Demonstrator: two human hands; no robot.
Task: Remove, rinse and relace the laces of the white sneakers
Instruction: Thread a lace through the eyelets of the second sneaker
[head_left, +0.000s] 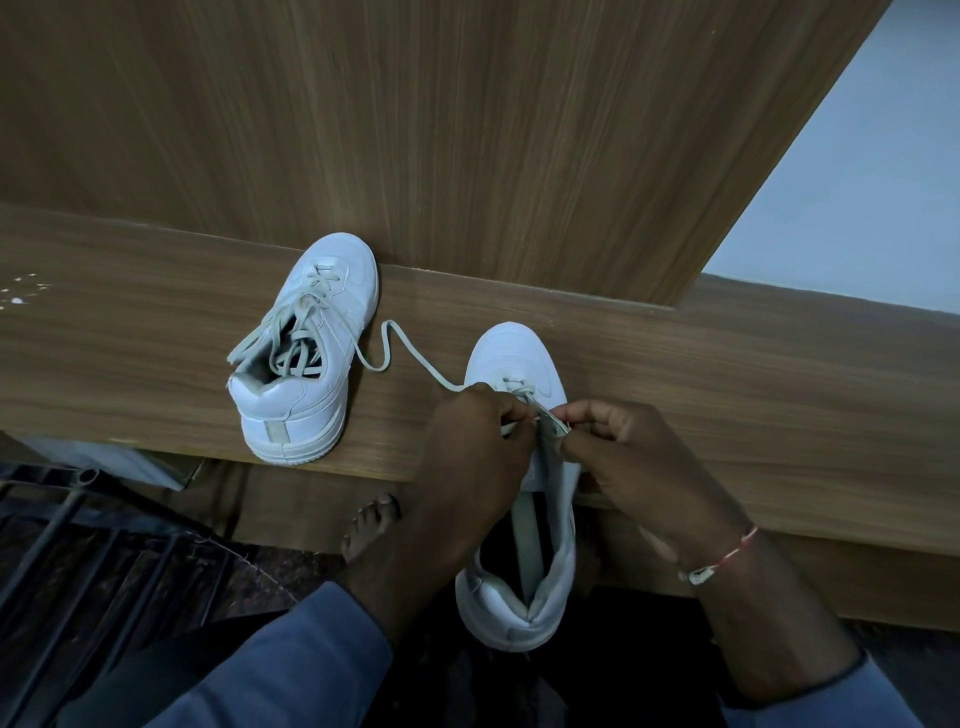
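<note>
The near sneaker (514, 358) lies directly under both hands, toe pointing away from the fingers and heel hanging off the near edge of the tabletop (727, 389); the left hand (467, 447) has its fingers (511, 413) curled and pinched together on the lace (410, 345) just behind the toe cap; the right hand (628, 457) faces it, fingers (587, 415) clamped on a grey edge at the sneaker's throat, and the two sets of fingertips are almost touching; only the lowest eyelets, just beyond the fingers, are laced; from the left fingers the lace runs loose across the tabletop, away and to the left, in a curve that reaches the side of the other sneaker (311, 410); that one stands well left of the fingers, its toe against the wooden panel (467, 130), laced slackly, with loops of its lace drooping into its opening; the near sneaker's opening, below the wrists, shows a pale grey strip inside; a bare foot (371, 525) rests on the floor below the left wrist.
</note>
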